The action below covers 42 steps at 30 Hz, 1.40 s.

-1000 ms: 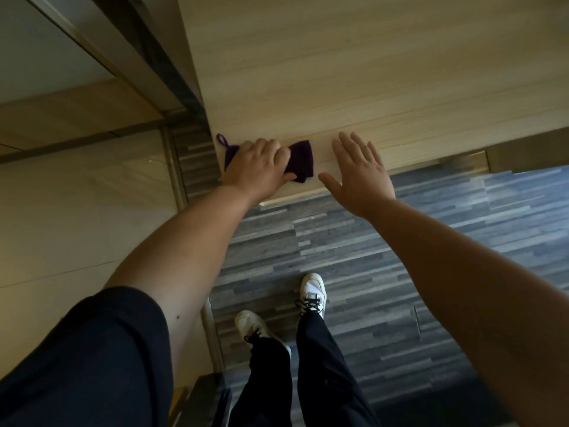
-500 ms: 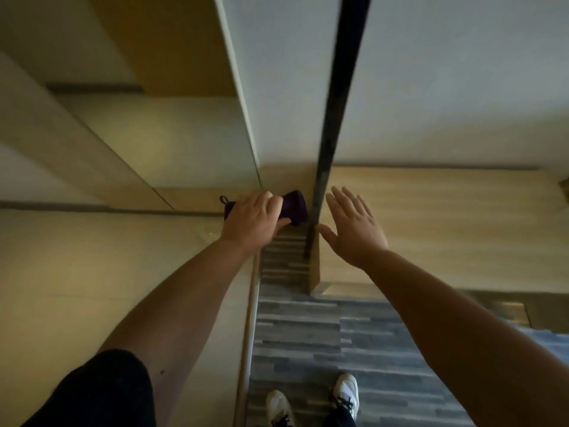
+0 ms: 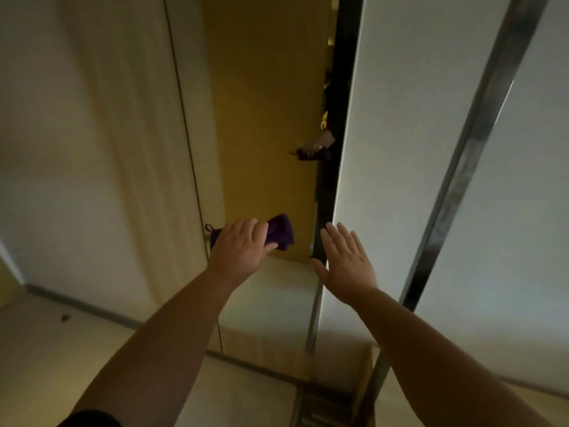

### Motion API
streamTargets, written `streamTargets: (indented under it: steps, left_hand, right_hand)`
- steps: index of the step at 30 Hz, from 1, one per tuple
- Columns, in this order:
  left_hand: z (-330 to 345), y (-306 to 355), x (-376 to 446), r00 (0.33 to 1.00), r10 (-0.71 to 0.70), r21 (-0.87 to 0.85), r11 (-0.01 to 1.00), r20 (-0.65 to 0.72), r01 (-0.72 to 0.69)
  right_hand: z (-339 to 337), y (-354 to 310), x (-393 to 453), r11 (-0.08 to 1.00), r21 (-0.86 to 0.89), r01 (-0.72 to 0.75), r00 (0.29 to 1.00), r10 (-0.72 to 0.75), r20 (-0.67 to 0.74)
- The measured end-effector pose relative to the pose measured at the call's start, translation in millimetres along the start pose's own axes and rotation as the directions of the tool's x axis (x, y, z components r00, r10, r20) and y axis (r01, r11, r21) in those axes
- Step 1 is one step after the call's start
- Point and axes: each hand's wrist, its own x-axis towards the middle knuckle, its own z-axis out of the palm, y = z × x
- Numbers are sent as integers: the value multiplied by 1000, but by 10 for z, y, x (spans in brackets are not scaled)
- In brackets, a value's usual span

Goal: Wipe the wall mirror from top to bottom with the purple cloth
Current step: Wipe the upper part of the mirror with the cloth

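Cloth point(image 3: 278, 231): purple, folded or bunched into a thick wad; your left hand point(image 3: 238, 249) has its fingers curled over it and holds it, with one end sticking out to the right of the knuckles and a small loop showing at the left of the hand.

Mirror point(image 3: 271, 118): the tall narrow panel straight above the cloth; it gives back a yellow-brown surface and, high up near its right edge, a small dim reflection of a hand with the purple wad. You cannot tell from this angle whether the cloth touches the glass; it sits at the mirror's lower part, close to its bottom edge.

Right hand point(image 3: 346, 266): just right of the cloth, apart from it, released, fingers straight and spread, palm turned away from you, grasping nothing. It lies over the dark strip point(image 3: 341, 87) that borders the mirror's right side.

White panel point(image 3: 400, 118): right of that strip, pale and plain.

Metal bar point(image 3: 468, 155): further right of the cloth, slanting across the white surface.

Pale wall point(image 3: 77, 134): left of the cloth, with a thin dark seam running down it.
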Motion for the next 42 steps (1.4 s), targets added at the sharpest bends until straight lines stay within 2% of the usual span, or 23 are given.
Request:
streamTargets:
  steps: [6,10,21,26,34,42]
  left_hand:
    - [-332,-702,507,992,-36,94,994,-119,48]
    - [-356,-1034,825,984,-20,172,984,-180,51]
    - [-114,-2077,2068,952,-17,257,961,-305,100]
    - [-17,-2483,2535,937,-33,255,959,-347,128]
    - [441,-3090,3136,914,41,211,976,-404,49]
    - [675,-3708,3729,778,160,177,982,-607,-64]
  right_hand:
    - [-633,-163,782,996,-51,76,978,-85,-191]
    - [-817,-237,1308,990,-78,115,949,-132,-286]
    - [-1134,-184,3123,977,-126,173,859,-212,-466]
    - [-1345,-169,3740,961,-216,173,820,-262,-509]
    - [-1279,-239,4419,943,-326,73,791,-254,-556]
    - [-1432,-541,4906,923,-375,-80,724,-205,-659]
